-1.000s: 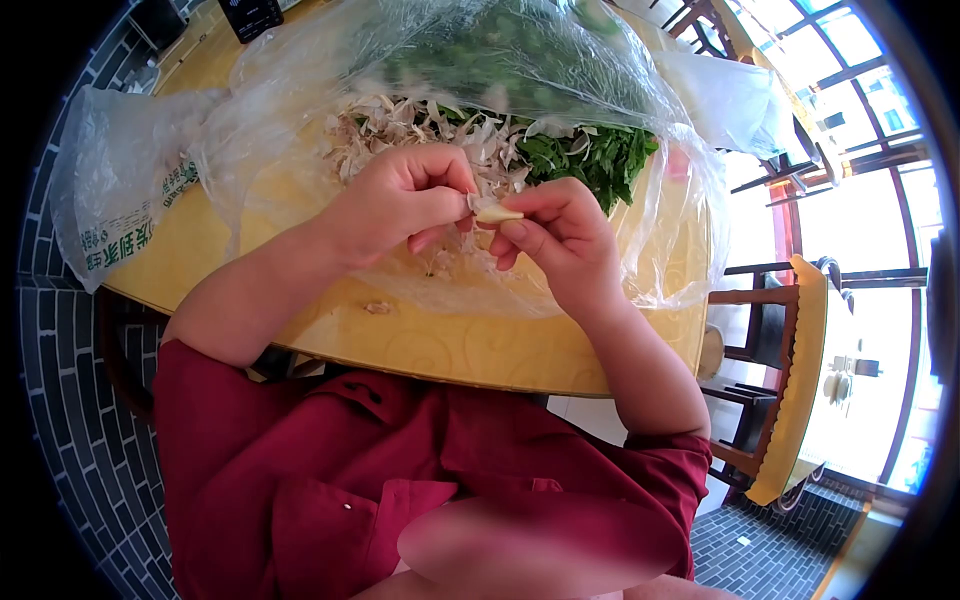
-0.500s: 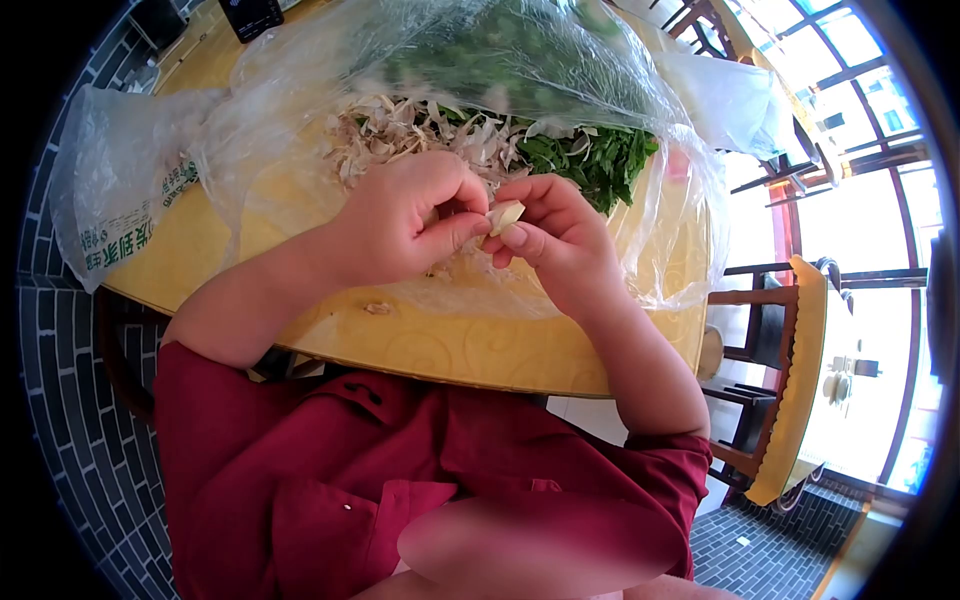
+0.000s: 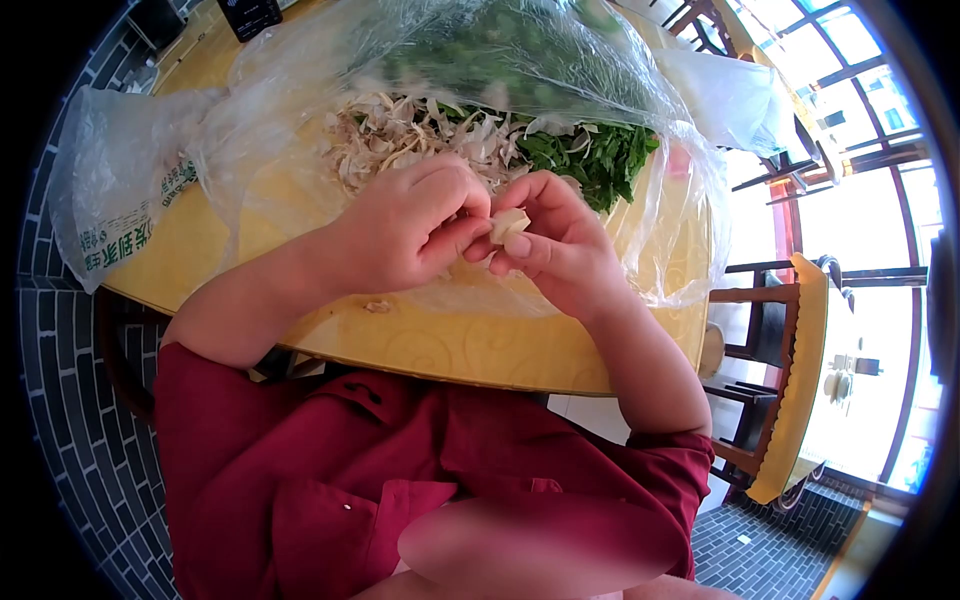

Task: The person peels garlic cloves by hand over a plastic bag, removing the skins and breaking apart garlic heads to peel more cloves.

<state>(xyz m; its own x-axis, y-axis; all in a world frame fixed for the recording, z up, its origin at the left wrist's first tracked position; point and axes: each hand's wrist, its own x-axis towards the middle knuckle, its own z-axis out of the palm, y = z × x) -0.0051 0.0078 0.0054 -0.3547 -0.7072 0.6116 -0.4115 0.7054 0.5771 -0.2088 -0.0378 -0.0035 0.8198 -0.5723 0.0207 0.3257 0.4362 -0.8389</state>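
Note:
A pale garlic clove (image 3: 508,224) is held over the near part of the table between my two hands. My right hand (image 3: 568,248) grips it with the thumb in front and the fingers curled behind. From the other side, my left hand (image 3: 420,222) pinches at the clove's left edge, its thumb and forefinger pressed together. Any bit of skin in that pinch is too small to see. Just beyond my hands lies a heap of papery garlic skins (image 3: 385,135), with green leaves (image 3: 600,160) to its right.
Clear plastic bags (image 3: 130,180) spread over the yellow tabletop (image 3: 450,345), one covering more greens at the back. A scrap of skin (image 3: 377,306) lies near the front edge. At the back left stands a dark box (image 3: 250,15). Another table (image 3: 790,390) and chairs are to the right.
The garlic clove has turned in my right fingers, showing a broader face. My left fingertips have shifted slightly left and down along its edge.

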